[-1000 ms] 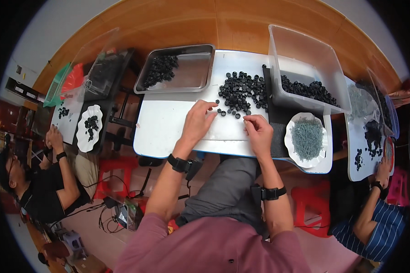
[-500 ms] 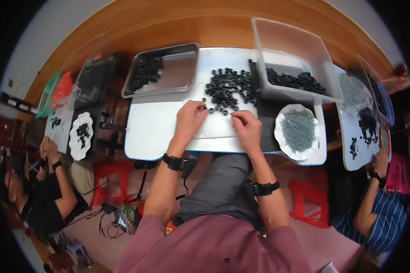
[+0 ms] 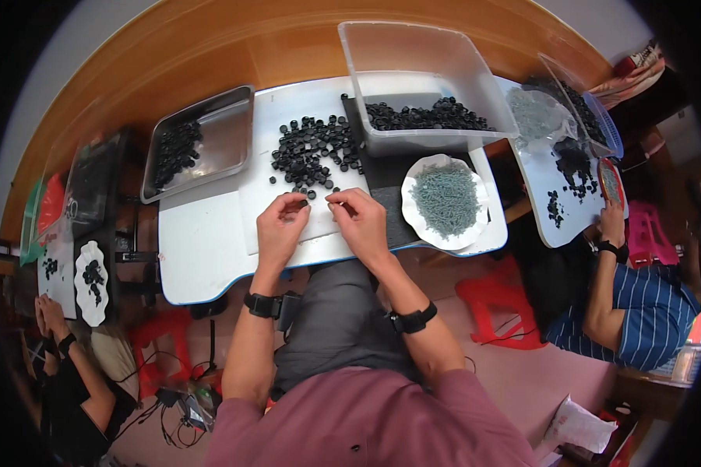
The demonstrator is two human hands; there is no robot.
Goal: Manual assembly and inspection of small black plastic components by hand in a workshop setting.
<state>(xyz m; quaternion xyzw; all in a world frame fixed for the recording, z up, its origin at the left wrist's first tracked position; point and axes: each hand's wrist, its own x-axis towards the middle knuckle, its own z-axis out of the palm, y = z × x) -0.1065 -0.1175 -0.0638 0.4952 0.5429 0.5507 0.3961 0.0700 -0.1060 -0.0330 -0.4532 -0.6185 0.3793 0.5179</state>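
Head view shows me the loose pile of small black caps (image 3: 310,149) in the middle of the white table (image 3: 202,247). At its near edge, the left hand (image 3: 279,232) pinches one black piece (image 3: 304,204); the right hand (image 3: 362,224), just beside but apart, has fingertips drawn close, and I cannot tell what they grip. To the left stands a metal tray (image 3: 226,148); far right, a clear bin (image 3: 405,39); near right, a white plate (image 3: 414,227) of grey-green screws (image 3: 446,198).
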